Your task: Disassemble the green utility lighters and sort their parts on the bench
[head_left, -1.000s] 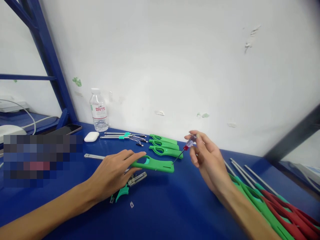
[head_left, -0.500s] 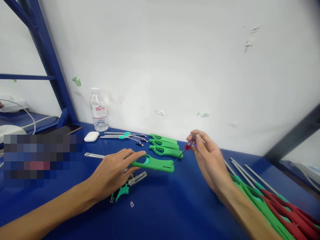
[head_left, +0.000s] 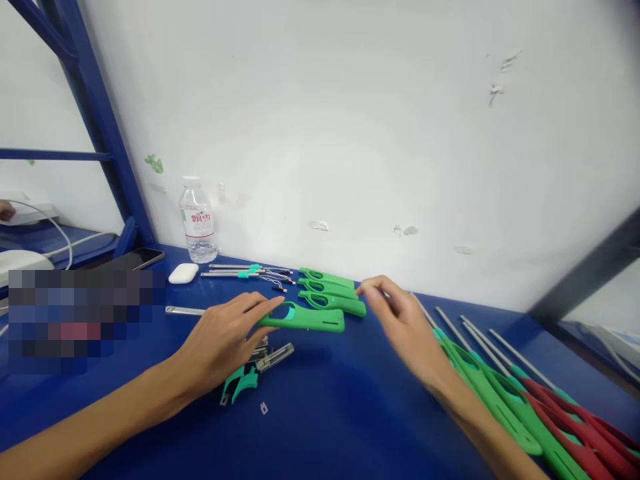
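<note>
My left hand (head_left: 227, 333) grips a green long-necked lighter (head_left: 310, 319) near its trigger opening, the handle pointing right. Its metal tube (head_left: 186, 311) sticks out left beyond my hand. To the right, my right hand (head_left: 397, 320) is raised with curled fingers, the fingertips close to the green handle shells (head_left: 333, 305) lying by the wall. The screwdriver does not show now; whatever those fingers hold is hidden. Below my left hand lie small metal mechanisms (head_left: 275, 358), turquoise triggers (head_left: 245, 385) and a tiny pale piece (head_left: 264, 408).
Green lighters (head_left: 493, 387) and red lighters (head_left: 575, 430) lie at the right. Along the back are metal tubes with wires (head_left: 240, 273), a white case (head_left: 183, 273), a water bottle (head_left: 199, 227) and a phone (head_left: 147, 257). Blue frame posts (head_left: 100, 113) flank the table.
My right hand has moved down and lost its visible screwdriver, whose tip was at the lighter's handle end. The lighter has shifted slightly left and up. Another lighter at right is uncovered.
</note>
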Demonstrator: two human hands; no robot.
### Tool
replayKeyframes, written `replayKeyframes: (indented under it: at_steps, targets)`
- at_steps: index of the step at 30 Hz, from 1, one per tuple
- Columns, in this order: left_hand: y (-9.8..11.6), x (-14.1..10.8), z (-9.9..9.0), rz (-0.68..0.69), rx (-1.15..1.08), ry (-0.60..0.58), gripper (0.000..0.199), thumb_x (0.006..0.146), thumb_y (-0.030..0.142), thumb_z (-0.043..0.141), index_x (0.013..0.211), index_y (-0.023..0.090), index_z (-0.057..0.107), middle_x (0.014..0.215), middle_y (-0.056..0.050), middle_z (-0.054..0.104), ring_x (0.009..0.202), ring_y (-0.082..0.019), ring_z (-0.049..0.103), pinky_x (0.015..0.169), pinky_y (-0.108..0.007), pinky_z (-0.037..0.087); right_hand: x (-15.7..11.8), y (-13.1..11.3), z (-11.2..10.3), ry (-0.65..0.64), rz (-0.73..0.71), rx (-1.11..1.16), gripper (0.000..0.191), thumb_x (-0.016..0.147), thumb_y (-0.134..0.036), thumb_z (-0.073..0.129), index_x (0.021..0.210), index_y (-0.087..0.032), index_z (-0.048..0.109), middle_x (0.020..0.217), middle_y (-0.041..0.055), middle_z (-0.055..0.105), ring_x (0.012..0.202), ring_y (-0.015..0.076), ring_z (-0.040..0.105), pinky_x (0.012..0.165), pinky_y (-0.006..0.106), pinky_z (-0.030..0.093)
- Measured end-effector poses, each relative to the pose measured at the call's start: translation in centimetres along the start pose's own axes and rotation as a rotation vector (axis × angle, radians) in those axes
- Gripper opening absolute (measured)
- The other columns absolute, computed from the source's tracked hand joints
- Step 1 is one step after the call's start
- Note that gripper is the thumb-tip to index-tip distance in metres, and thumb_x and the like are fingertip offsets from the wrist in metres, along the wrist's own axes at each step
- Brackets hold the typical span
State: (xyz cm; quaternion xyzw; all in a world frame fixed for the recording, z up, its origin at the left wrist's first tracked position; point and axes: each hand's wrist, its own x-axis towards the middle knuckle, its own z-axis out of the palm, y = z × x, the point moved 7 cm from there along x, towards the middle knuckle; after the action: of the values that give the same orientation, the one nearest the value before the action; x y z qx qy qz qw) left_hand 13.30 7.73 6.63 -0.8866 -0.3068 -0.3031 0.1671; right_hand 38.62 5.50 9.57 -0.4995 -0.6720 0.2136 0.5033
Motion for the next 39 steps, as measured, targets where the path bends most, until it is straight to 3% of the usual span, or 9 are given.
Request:
replayKeyframes:
  at_steps: [3,10,20,27,31,39]
  targets:
    - [0.0,0.1,-0.3,-0.006,0.018,0.015,0.033,0.106,0.030,0.051,0.136,0.019,0.058,0.110,-0.006,0.074,0.090,-0.021,0.075,0.067,-0.032,0.063,-0.4,0.1,1.0,-0.064,-0.032,-0.209,0.021,0.099,-0.046,0.067,0.091,-0.027,0.071,0.086,0.0008,0.063,0.077,0.0198,0.056,0.070,0.034,0.038]
    - [0.0,0.2,-0.3,-0.015,0.055,0.011,0.033,0.108,0.034,0.044,0.133,0.019,0.060,0.108,-0.007,0.074,0.089,-0.021,0.075,0.065,-0.030,0.061,-0.8,1.1,2.3,-0.137,-0.063,-0.389,0.026,0.107,-0.038,0.049,0.109,-0.028,0.072,0.100,0.0043,0.068,0.084,0.0234,0.063,0.076,0.038,0.043]
    - [-0.1,0.1,-0.3,-0.013,0.034,0.030,0.032,0.106,0.031,0.049,0.133,0.018,0.060,0.107,-0.007,0.074,0.089,-0.022,0.074,0.067,-0.033,0.062,-0.5,1.9,2.3,-0.151,-0.075,-0.417,0.008,0.101,-0.031,0.063,0.100,-0.028,0.071,0.095,0.0009,0.065,0.083,0.0212,0.063,0.075,0.035,0.044]
    - [-0.1,-0.1,-0.2,-0.001,-0.020,0.014,0.035,0.100,0.017,0.059,0.134,0.021,0.062,0.108,-0.005,0.074,0.088,-0.018,0.072,0.071,-0.029,0.061,-0.4,2.5,2.2,-0.144,-0.071,-0.406,0.009,0.101,-0.028,0.064,0.094,-0.028,0.070,0.096,0.0013,0.064,0.084,0.0218,0.064,0.076,0.035,0.043]
    - [-0.1,-0.1,-0.6,-0.004,-0.023,0.040,0.035,0.100,0.019,0.058,0.135,0.021,0.062,0.109,-0.005,0.074,0.087,-0.018,0.068,0.072,-0.030,0.060,-0.5,1.9,2.3,-0.124,-0.081,-0.370,0.010,0.101,-0.027,0.063,0.093,-0.027,0.069,0.095,0.0011,0.063,0.084,0.0212,0.062,0.076,0.035,0.043]
    - [-0.3,0.0,-1.5,-0.010,0.032,0.099,0.038,0.093,0.002,0.053,0.123,0.021,0.068,0.101,-0.002,0.074,0.083,-0.020,0.060,0.064,-0.030,0.053,-0.7,1.1,2.3,-0.087,-0.075,-0.290,0.015,0.105,-0.036,0.059,0.095,-0.028,0.068,0.093,0.0013,0.063,0.079,0.0213,0.056,0.075,0.034,0.041]
